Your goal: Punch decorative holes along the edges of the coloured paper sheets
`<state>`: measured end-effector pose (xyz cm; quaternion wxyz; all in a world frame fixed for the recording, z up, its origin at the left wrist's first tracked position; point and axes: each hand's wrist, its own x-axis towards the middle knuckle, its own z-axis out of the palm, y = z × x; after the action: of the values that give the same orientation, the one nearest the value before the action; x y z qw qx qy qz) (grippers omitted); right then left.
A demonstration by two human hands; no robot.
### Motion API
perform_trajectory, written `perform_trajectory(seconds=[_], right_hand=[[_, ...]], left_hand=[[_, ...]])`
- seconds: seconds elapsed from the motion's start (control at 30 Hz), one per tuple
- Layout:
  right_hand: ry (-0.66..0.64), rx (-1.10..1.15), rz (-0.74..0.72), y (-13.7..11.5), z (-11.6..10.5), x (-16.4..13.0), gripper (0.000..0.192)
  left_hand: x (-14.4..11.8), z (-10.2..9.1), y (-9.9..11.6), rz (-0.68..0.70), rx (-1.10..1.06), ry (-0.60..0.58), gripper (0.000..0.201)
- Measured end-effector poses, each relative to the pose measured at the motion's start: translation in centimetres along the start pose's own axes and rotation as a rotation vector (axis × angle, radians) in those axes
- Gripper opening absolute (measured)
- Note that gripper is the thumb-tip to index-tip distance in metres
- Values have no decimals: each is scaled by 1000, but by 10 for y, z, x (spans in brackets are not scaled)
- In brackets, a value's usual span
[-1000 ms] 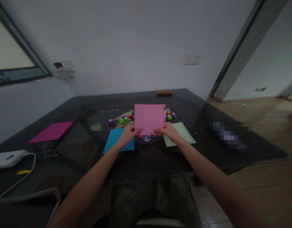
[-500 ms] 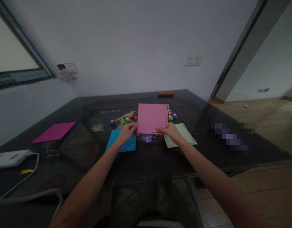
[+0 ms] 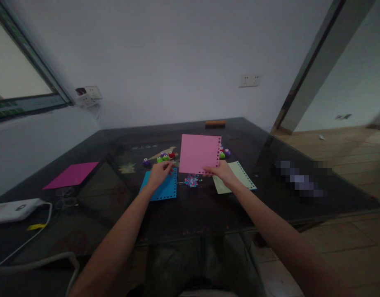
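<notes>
A pink square sheet (image 3: 199, 153) with punched holes along its right and lower edges is held up over the table. My right hand (image 3: 222, 171) grips its lower right corner, thumb lying across the front. My left hand (image 3: 160, 173) is apart from the sheet's left edge, over a blue punched sheet (image 3: 166, 190); its fingers are loosely bent and apart, with nothing visible in them. Partly beneath my right hand lies a pale green punched sheet (image 3: 241, 175). Between the two lower sheets is a small heap of pink, blue and white bits (image 3: 192, 180).
Several purple, green and red eyed pieces (image 3: 165, 157) lie behind the blue sheet, others (image 3: 227, 152) behind the pink one. A magenta sheet (image 3: 72, 175) and a white corded device (image 3: 16, 209) are at left. A brown bar (image 3: 215, 123) sits by the wall, a blurred-out object (image 3: 298, 178) at right.
My left hand has let go of the pink sheet's left edge and drawn back to the left and slightly down. My right hand still holds the sheet, which has barely shifted.
</notes>
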<state>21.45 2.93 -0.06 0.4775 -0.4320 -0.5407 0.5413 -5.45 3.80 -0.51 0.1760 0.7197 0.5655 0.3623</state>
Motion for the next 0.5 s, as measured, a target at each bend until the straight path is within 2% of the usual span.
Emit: perform_trajectory(seconds=[0.33, 0.5], right_hand=[[-11, 68, -7, -4, 3, -3, 37], [6, 69, 12, -7, 3, -4, 35]], left_hand=[[2, -9, -2, -1, 118, 47, 31], [5, -12, -14, -17, 177, 63, 31]])
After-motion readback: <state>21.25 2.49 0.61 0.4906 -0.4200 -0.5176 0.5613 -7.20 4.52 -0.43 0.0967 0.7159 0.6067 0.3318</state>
